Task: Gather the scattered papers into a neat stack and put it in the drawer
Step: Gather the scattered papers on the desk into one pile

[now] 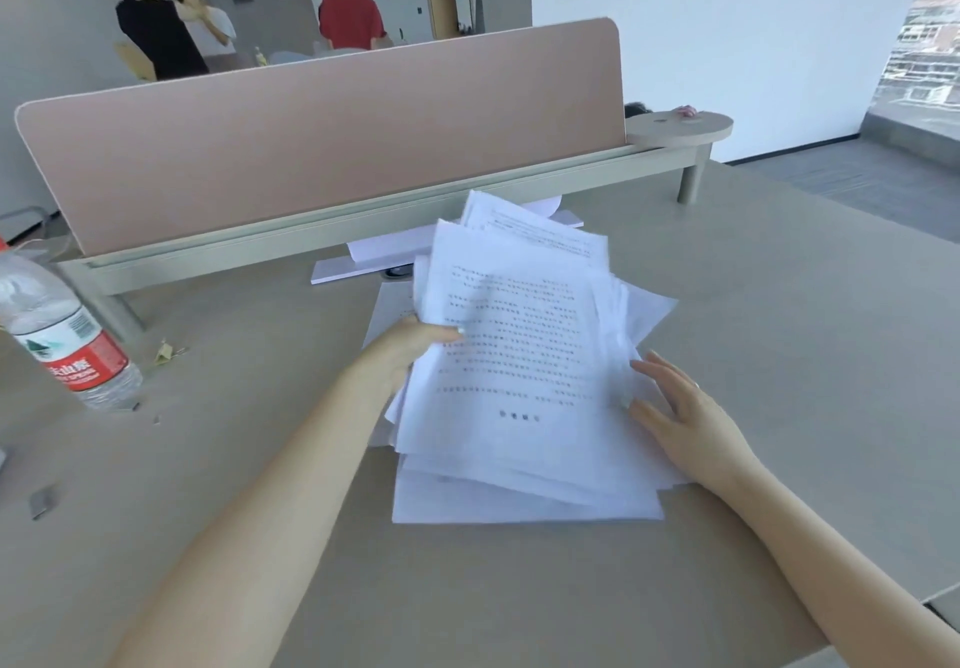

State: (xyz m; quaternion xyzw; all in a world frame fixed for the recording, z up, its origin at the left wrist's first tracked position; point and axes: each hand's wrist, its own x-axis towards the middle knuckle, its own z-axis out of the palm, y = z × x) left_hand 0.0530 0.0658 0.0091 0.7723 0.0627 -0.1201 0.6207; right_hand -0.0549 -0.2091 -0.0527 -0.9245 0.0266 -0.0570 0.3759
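White printed papers (519, 381) lie in a loose, uneven pile on the beige desk (779, 304), right between our two hands. Nearest to us, the bottom sheets jut out past the rest, their corners fanned and out of line. Our left hand (402, 353) grips the pile's left edge, thumb lying on top of the uppermost printed page and the fingers tucked out of sight beneath, so the left side of the pile is lifted and tilted toward us. Our right hand (680, 418) is at the pile's right edge, palm angled inward and fingers spread wide, the fingertips touching the sides of the sheets without closing on anything. A ring shows on one finger of that hand.

Farther off, the top sheets fan away toward the far right, and one more sheet lies flat on the desk under the left hand's side of the pile. Just beyond it sits a flat white stand (358, 267) with another white sheet resting on it. Well to the left, a clear water bottle (57, 335) with a red label stands tilted in our wide view, with small scraps of paper near its base. Beyond everything runs a pink divider panel (322, 142), and past it people stand in the far room.
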